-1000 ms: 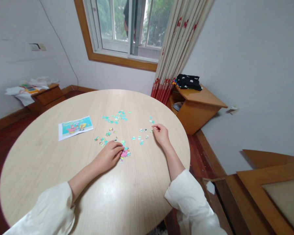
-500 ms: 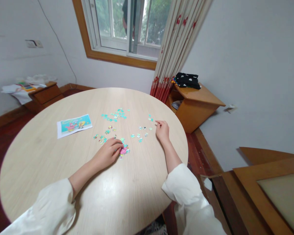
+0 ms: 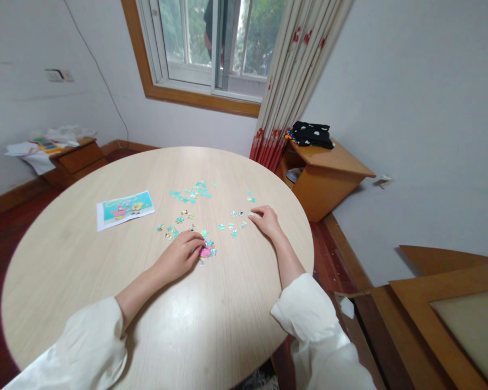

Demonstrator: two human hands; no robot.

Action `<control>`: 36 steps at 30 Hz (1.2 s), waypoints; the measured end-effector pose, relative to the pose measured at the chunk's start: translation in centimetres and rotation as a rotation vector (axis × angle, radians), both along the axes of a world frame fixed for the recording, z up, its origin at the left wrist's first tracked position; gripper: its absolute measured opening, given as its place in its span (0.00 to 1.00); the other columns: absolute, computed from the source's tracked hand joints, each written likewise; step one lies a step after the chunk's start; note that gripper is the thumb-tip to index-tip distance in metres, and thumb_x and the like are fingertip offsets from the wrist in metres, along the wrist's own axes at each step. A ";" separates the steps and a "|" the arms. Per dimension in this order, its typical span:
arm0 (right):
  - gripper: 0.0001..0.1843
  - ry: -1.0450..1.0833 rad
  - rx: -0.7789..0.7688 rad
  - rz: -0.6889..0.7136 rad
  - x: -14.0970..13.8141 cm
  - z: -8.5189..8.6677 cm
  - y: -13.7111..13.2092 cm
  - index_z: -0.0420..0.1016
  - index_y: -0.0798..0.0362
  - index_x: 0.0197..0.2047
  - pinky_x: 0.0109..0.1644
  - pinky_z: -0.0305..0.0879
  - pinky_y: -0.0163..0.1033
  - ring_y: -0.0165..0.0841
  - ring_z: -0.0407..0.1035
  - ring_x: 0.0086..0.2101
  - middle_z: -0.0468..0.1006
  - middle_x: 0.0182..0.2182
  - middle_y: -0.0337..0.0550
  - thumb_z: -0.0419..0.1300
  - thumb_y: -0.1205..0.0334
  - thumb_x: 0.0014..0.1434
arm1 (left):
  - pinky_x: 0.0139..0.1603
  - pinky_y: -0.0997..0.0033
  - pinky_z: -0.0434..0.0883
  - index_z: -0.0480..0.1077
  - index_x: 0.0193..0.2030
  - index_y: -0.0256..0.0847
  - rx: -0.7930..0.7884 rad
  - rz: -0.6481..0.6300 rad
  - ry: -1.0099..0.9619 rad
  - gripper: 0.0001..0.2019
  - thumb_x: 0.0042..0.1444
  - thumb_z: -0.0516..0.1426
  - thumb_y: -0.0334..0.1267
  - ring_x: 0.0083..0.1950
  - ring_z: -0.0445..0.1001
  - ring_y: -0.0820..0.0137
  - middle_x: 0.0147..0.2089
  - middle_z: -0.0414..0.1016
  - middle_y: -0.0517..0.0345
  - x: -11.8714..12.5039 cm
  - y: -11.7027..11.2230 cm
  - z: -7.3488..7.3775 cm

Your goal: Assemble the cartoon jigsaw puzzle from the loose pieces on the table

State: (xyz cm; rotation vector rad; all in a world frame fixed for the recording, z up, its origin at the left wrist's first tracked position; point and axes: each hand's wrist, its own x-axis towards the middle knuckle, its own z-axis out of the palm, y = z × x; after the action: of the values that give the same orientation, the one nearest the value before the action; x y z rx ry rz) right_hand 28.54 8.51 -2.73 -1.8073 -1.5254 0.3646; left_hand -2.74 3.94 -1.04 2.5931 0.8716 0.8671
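Observation:
My left hand (image 3: 181, 253) rests on the table with its fingers curled onto the near edge of a cluster of pink and turquoise jigsaw puzzle pieces (image 3: 207, 251), partly covering it. To the right, my right hand (image 3: 267, 222) has thumb and index finger drawn together over a small puzzle piece, which the fingertips hide. Just left of those fingertips lie several loose puzzle pieces (image 3: 231, 227). Two or so turquoise pieces (image 3: 250, 197) sit beyond the right hand. A bigger spread of turquoise pieces (image 3: 193, 192) lies farther back, and multicoloured pieces (image 3: 180, 219) are nearer the left hand.
A printed reference picture (image 3: 126, 210) with pink and yellow cartoon figures lies at the left of the round wooden table (image 3: 65, 260). Behind the table's right edge stands a small cabinet (image 3: 329, 179) with dark folded cloth (image 3: 312, 134) on top. A curtain (image 3: 288, 81) hangs beside the window.
My right hand has moved left and slightly nearer, its fingertips now over a light piece that lay in the open before. My left hand stays at the pink cluster.

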 end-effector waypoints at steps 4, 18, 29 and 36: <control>0.12 0.010 -0.005 -0.004 -0.1 0.1 0.0 0.79 0.52 0.37 0.52 0.62 0.43 0.35 0.70 0.42 0.76 0.40 0.45 0.65 0.60 0.48 | 0.48 0.58 0.71 0.74 0.41 0.39 -0.002 0.007 0.002 0.13 0.63 0.48 0.32 0.45 0.72 0.65 0.43 0.74 0.49 -0.1 0.0 -0.2; 0.10 -0.006 0.011 -0.004 -0.1 0.0 0.2 0.79 0.52 0.35 0.49 0.63 0.43 0.34 0.70 0.40 0.78 0.38 0.44 0.65 0.59 0.47 | 0.47 0.59 0.71 0.73 0.39 0.38 -0.026 0.020 -0.012 0.12 0.62 0.48 0.32 0.44 0.73 0.65 0.41 0.75 0.49 0.1 -0.1 0.2; 0.10 -0.137 0.017 -0.041 -1.0 0.4 -0.5 0.79 0.52 0.37 0.52 0.58 0.49 0.39 0.68 0.43 0.77 0.39 0.46 0.61 0.58 0.52 | 0.47 0.61 0.72 0.73 0.40 0.37 -0.046 0.011 -0.008 0.12 0.62 0.47 0.32 0.43 0.73 0.66 0.41 0.75 0.49 0.3 -0.5 0.5; 0.11 -0.154 0.060 -0.003 -0.7 -0.1 -0.4 0.78 0.52 0.36 0.50 0.58 0.49 0.41 0.66 0.43 0.77 0.38 0.47 0.59 0.56 0.52 | 0.48 0.61 0.72 0.73 0.41 0.37 -0.076 0.014 0.022 0.12 0.62 0.48 0.32 0.45 0.73 0.66 0.42 0.76 0.49 0.3 -0.6 0.3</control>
State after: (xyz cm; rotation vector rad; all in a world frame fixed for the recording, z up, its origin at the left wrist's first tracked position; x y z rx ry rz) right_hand 27.81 8.07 -2.81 -1.8259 -1.6200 0.1801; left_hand -2.45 3.38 -0.74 2.5384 0.9118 0.7950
